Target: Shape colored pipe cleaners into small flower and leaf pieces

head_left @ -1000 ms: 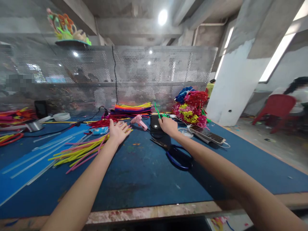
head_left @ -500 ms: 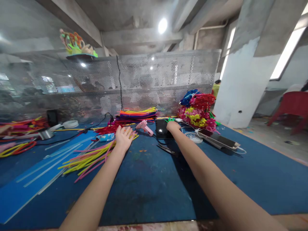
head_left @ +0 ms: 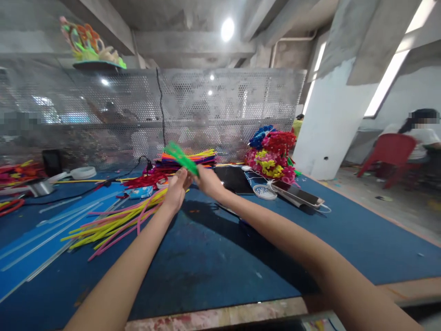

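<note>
Both my hands are raised together above the middle of the blue table. My right hand (head_left: 209, 181) is closed on a bright green piece (head_left: 181, 157), long and flat-looking but smeared by motion. My left hand (head_left: 176, 189) meets it from the left, fingers pinched at the lower end of the green piece. Below my left hand lies a loose bunch of yellow and pink pipe cleaners (head_left: 117, 223). Behind the hands rests a stack of purple, orange and yellow pipe cleaners (head_left: 206, 157). The pink glue gun is hidden behind my hands.
To the right are a black tablet-like slab (head_left: 236, 180), a round dish of beads (head_left: 265, 192), a phone on a cable (head_left: 296, 194) and fuzzy bunches (head_left: 275, 151). Dark-bladed scissors (head_left: 227, 209) lie beneath my right forearm. A blue board (head_left: 44, 243) covers the left side. A person sits far right.
My right hand has come left from the black slab, bringing the green piece up to my left hand. My left hand, open with palm up before, has closed. The view has turned slightly right.
</note>
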`<state>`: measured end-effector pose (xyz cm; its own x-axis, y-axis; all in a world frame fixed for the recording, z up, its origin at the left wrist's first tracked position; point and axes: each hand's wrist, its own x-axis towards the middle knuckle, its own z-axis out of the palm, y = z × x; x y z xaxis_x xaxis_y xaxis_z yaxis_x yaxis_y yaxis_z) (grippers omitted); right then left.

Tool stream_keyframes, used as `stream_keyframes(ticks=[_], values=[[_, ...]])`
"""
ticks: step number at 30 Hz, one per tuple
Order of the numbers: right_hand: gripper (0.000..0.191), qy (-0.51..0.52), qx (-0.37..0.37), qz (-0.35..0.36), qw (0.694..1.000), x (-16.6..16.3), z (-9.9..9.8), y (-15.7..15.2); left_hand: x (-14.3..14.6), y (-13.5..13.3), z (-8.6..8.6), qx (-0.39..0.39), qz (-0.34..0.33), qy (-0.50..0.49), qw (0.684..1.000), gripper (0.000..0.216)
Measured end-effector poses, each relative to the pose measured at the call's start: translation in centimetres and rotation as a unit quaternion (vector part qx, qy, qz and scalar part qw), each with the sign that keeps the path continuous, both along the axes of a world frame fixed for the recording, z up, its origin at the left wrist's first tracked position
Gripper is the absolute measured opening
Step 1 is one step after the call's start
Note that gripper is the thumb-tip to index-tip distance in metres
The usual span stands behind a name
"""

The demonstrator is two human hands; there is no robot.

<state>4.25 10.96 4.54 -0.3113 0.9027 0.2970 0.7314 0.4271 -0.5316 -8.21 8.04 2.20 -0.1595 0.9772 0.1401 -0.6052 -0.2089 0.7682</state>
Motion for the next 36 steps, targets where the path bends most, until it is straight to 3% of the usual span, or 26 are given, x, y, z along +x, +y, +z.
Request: stream_keyframes(ticks=[4,6,9,13,18,23,29,32,36], values=[[0.03,-0.088,0.081,0.019,0.993,-4.1,-2.3,-2.9,0.5,0.1,-0.2,0.088,0.137,0.042,0.986,0.026],[0.029,-0.107,0.097,0.018,0.989,-5.6,-2.7,-3.8,-0.1,0.5,-0.4,0.088,0.208,0.029,0.974,0.025],[0.027,-0.126,0.101,0.006,0.987,-6.9,-2.5,-4.5,-1.2,1.1,-0.4,0.06,0.246,-0.019,0.967,0.021],[0.027,-0.141,0.089,-0.013,0.986,-7.4,-2.4,-5.2,-2.0,1.4,-0.1,0.041,0.24,-0.065,0.968,0.019],[0.027,-0.148,0.095,-0.012,0.984,-6.8,-4.3,-5.2,-3.0,1.6,0.2,0.064,0.202,-0.104,0.972,0.028],[0.029,-0.153,0.097,-0.008,0.983,-6.6,-5.4,-4.3,-4.8,1.0,1.2,0.067,0.095,-0.125,0.985,0.043],[0.041,-0.177,0.085,-0.012,0.981,-6.6,-5.5,-3.2,-5.5,-0.2,2.4,0.02,0.02,-0.106,0.994,0.052],[0.04,-0.187,0.087,0.007,0.979,-6.5,-5.6,-2.9,-4.5,-0.6,2.7,0.009,0.037,-0.05,0.998,0.055],[0.035,-0.196,0.088,0.034,0.976,-6.0,-5.5,-2.8,-2.5,-0.5,2.4,0.034,0.127,0.032,0.991,0.054]])
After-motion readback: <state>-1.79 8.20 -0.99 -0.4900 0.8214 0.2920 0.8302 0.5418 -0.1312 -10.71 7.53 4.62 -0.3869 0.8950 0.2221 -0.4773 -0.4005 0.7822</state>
